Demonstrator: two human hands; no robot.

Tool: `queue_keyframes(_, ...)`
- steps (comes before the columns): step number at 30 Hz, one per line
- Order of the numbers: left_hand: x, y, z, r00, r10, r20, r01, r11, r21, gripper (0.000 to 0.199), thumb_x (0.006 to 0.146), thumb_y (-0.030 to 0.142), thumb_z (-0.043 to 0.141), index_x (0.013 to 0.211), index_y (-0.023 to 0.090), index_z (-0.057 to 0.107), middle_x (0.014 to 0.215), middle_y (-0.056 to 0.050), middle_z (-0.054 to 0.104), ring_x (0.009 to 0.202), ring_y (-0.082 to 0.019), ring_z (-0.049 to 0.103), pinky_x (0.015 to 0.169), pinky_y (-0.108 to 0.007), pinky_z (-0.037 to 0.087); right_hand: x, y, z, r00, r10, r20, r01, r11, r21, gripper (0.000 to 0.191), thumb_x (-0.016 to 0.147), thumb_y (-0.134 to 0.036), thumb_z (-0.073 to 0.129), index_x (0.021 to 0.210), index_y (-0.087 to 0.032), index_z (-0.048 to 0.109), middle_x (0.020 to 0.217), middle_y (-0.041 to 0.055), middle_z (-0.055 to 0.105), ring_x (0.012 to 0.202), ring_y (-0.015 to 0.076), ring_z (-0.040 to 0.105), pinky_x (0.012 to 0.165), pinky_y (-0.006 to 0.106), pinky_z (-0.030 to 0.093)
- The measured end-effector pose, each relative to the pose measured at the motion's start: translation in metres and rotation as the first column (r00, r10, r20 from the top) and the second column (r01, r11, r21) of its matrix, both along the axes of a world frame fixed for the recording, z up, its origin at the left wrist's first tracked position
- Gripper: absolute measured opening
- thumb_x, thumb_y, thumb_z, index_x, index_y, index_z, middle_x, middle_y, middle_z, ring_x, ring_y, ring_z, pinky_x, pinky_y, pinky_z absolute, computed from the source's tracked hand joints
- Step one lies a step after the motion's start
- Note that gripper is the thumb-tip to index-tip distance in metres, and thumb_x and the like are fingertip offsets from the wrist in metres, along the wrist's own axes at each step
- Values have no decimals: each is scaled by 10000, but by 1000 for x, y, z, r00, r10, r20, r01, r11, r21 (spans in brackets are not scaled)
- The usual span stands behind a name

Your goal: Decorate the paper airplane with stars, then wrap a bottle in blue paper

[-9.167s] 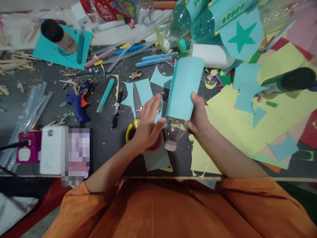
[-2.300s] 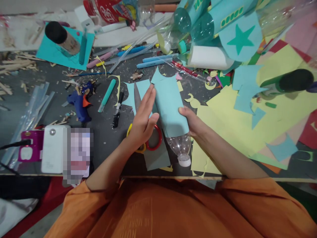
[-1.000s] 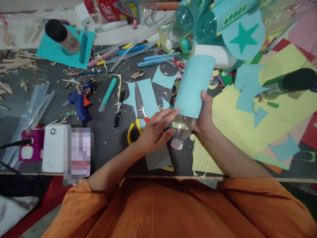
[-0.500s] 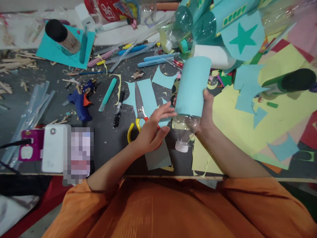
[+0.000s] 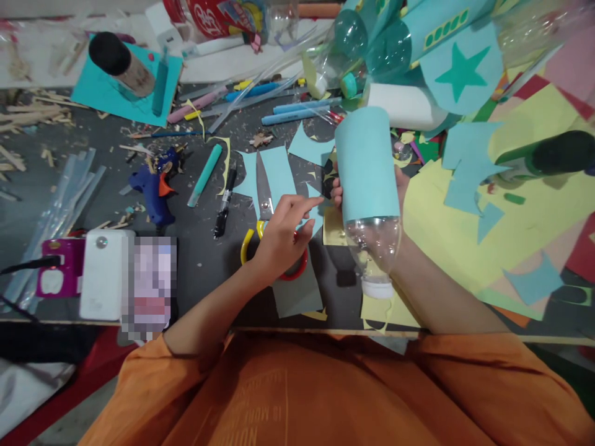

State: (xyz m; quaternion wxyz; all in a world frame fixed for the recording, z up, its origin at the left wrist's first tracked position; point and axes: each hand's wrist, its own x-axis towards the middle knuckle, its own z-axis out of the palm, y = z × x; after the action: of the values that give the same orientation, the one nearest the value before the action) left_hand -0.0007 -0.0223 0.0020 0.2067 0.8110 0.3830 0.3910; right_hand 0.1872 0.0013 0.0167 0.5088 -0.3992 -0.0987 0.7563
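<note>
A clear plastic bottle (image 5: 374, 244), cap end toward me, wears a wide sleeve of light blue paper (image 5: 366, 164). My right hand (image 5: 401, 184) wraps around it from behind, with fingertips showing at its left edge and most of the palm hidden. Apart from the bottle, my left hand (image 5: 282, 238) hovers with fingers spread and nothing in them. Beneath that hand lie scissors (image 5: 264, 201) with red and yellow handles, partly covered. Light blue paper scraps (image 5: 309, 147) surround the blades.
A blue glue gun (image 5: 155, 195), a black pen (image 5: 225, 204) and a teal marker (image 5: 205, 175) lie to the left. A white power bank (image 5: 105, 275) sits near the front edge. Yellow paper sheets (image 5: 446, 229) cover the right side. More bottles (image 5: 389, 48) lie at the back.
My left hand has come off the bottle and moved slightly left. The bottle has shifted right in my right hand, its cap end swinging right.
</note>
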Motion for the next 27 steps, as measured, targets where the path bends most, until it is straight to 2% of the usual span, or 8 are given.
queue_keyframes(4, 1, -1, 4, 999, 48, 10, -47, 998, -40, 234, 982, 168, 528, 1187, 189, 639, 1042, -50, 679, 815, -123, 666, 759, -264, 570, 1, 0, 0, 1000, 7, -17, -7, 1000, -10, 663, 567, -610, 659, 1034, -146, 736, 823, 52, 724, 704, 140, 624, 706, 271, 582)
queue_keyframes(8, 2, -3, 7, 996, 15, 89, -8, 997, -81, 153, 980, 233, 590, 1077, 197, 703, 1007, -44, 746, 885, -136, 712, 754, -249, 577, 0, 0, 3, 999, 23, -30, -24, 999, -23, 639, 569, -608, 641, 1016, -160, 727, 780, 32, 735, 697, 127, 635, 684, 248, 578)
queue_keyframes(13, 2, -2, 7, 971, -39, 238, 66, 992, -105, 136, 918, 104, 655, 946, 202, 744, 952, -33, 784, 877, -113, 747, 742, -205, 593, -2, 1, -1, 991, 10, -131, -10, 1000, -1, 709, 492, -579, 748, 1028, -118, 701, 736, 42, 743, 647, 132, 662, 601, 206, 594)
queue_keyframes(17, 1, -2, 8, 964, -58, 258, 99, 984, -148, 180, 907, 75, 649, 950, 214, 754, 939, -37, 787, 892, -121, 752, 760, -213, 602, -4, -1, -8, 986, 20, -166, -16, 1000, 26, 687, 518, -597, 770, 1010, -125, 685, 769, 58, 745, 661, 175, 686, 623, 284, 629)
queue_keyframes(20, 2, -2, 9, 956, -22, 293, 95, 967, -235, 151, 914, 131, 659, 973, 227, 758, 923, -32, 777, 855, -121, 736, 737, -225, 596, -5, -4, -10, 994, 52, -92, -48, 998, 47, 657, 541, -671, 734, 941, -152, 691, 762, 62, 740, 712, 230, 714, 669, 367, 646)
queue_keyframes(22, 3, -1, 9, 923, 59, 379, 106, 911, -399, 134, 915, 176, 657, 1002, 226, 745, 894, -19, 767, 790, -109, 727, 696, -213, 597, -6, -5, -9, 997, 76, -27, -74, 996, 53, 668, 555, -721, 701, 925, -165, 694, 740, 73, 734, 792, 281, 733, 710, 418, 648)
queue_keyframes(24, 4, 1, 8, 869, 169, 466, 156, 800, -580, 161, 902, 193, 647, 1046, 215, 716, 885, -11, 757, 751, -98, 722, 681, -201, 608, -7, -7, -8, 997, 78, 19, -79, 996, 52, 663, 575, -735, 681, 920, -170, 694, 738, 86, 733, 880, 316, 737, 753, 449, 643)
queue_keyframes(27, 5, 5, 7, 801, 281, 529, 230, 670, -705, 204, 859, 202, 661, 1062, 197, 678, 901, -16, 753, 794, -108, 733, 755, -223, 636, -10, -8, -5, 997, 67, 44, -69, 996, 51, 632, 571, -734, 689, 873, -179, 680, 750, 102, 735, 974, 350, 726, 810, 489, 635)
